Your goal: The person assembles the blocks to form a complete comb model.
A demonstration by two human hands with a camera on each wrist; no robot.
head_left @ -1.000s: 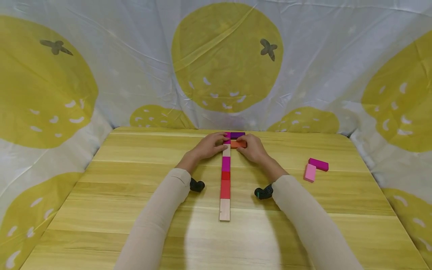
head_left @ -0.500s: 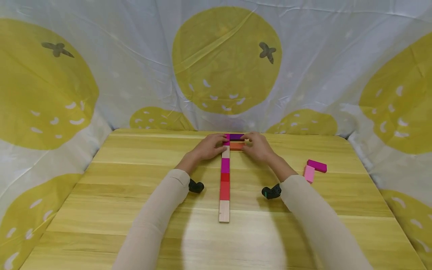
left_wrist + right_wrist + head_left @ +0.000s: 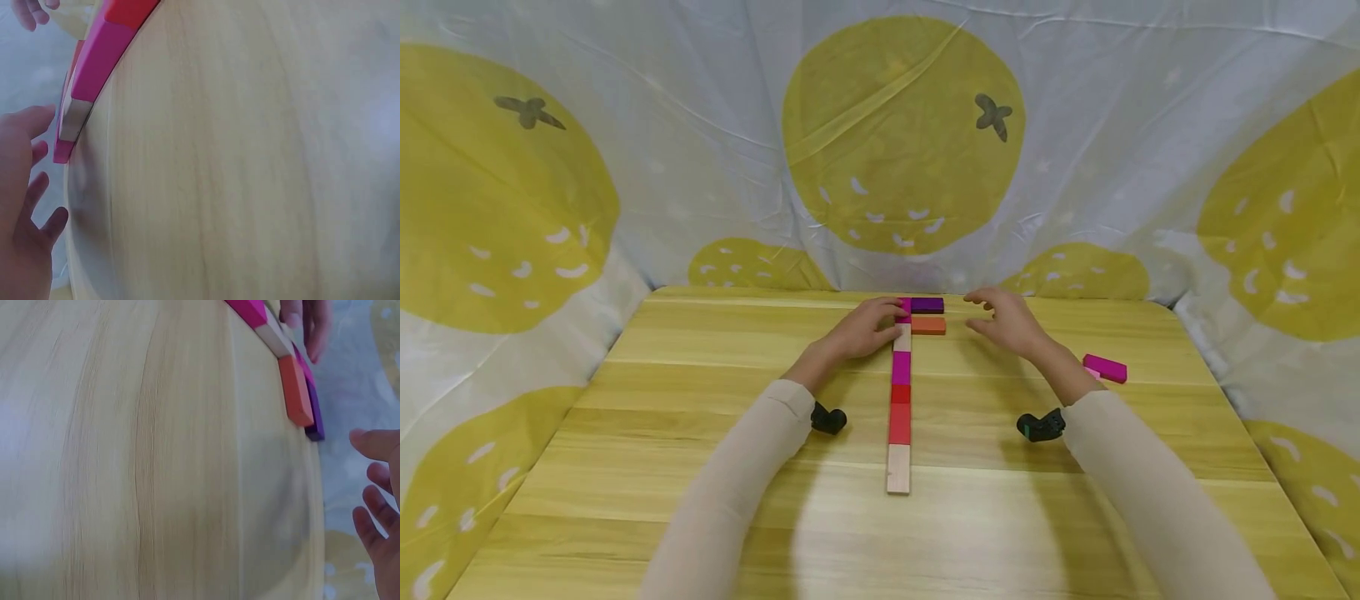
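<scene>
A straight row of wooden blocks runs away from the person in the head view: a plain block [image 3: 898, 469] nearest, then red [image 3: 899, 423], magenta [image 3: 901, 367], another plain one [image 3: 902, 338] and a magenta block [image 3: 905, 317] at the far end. From that end, a purple block [image 3: 927, 305] and an orange block [image 3: 928, 326] stick out rightward, parallel with a small gap between them. My left hand [image 3: 865, 327] rests at the left of the row's far end, fingertips by the magenta and plain blocks. My right hand [image 3: 1011, 323] hovers right of the orange block, fingers apart, holding nothing.
On the right of the wooden table [image 3: 700, 367] lies a loose magenta block [image 3: 1106, 367]. A pink block [image 3: 1092, 373] beside it is mostly hidden by my right forearm. A patterned cloth [image 3: 722, 167] hangs behind the table's far edge. Black wrist cameras sit under both wrists.
My right hand has let go of the orange block and moved right, its forearm now covering most of the pink block. My left hand has stayed at the row's far end.
</scene>
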